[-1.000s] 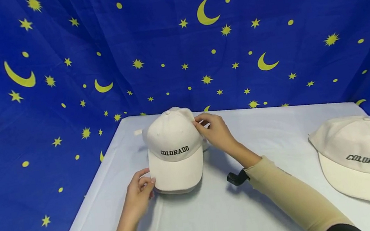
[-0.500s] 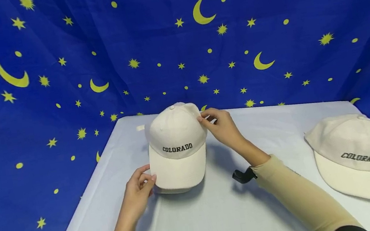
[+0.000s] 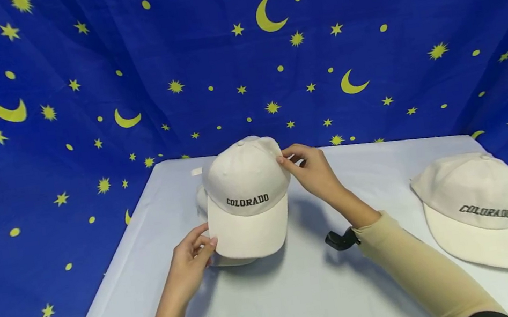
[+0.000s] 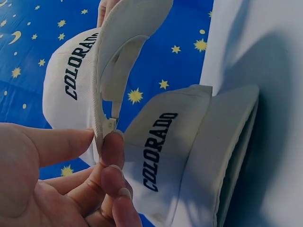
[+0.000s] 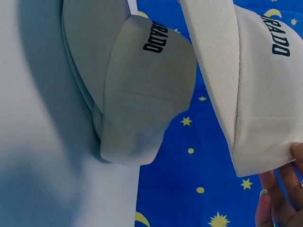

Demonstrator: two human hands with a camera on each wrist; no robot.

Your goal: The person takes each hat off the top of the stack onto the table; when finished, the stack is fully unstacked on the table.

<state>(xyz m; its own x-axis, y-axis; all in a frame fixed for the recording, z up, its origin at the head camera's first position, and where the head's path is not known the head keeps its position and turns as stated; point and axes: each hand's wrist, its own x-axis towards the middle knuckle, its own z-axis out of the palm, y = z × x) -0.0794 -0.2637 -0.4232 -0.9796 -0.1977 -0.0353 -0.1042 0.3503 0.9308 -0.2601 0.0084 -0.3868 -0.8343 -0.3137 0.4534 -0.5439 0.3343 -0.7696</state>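
you have a white cap [image 3: 246, 197] in both hands, held up over the white table [image 3: 275, 307], its crown up, its brim towards you and the dark word "colorado" facing you. your left hand [image 3: 191, 260] pinches the left edge of the brim between thumb and fingers. your right hand [image 3: 313, 173] pinches the lower edge of the crown on its right side, thumb in front and fingers behind. right below sits a lower cap [image 4: 201, 137] with the same lettering; the head view hides most of it behind yours, but both wrist views show a gap between the two, so they are apart. a second edge shows under the lower brim, and you cannot tell from here whether that is another cap. well off to your right, a third cap [image 3: 476, 197] rests on the table, brim towards you and turned slightly. you wear beige sleeves [image 3: 420, 265], with a black bracket [image 3: 342, 240] by your right wrist. behind the table hangs a blue cloth [image 3: 198, 36] with yellow moons and stars.
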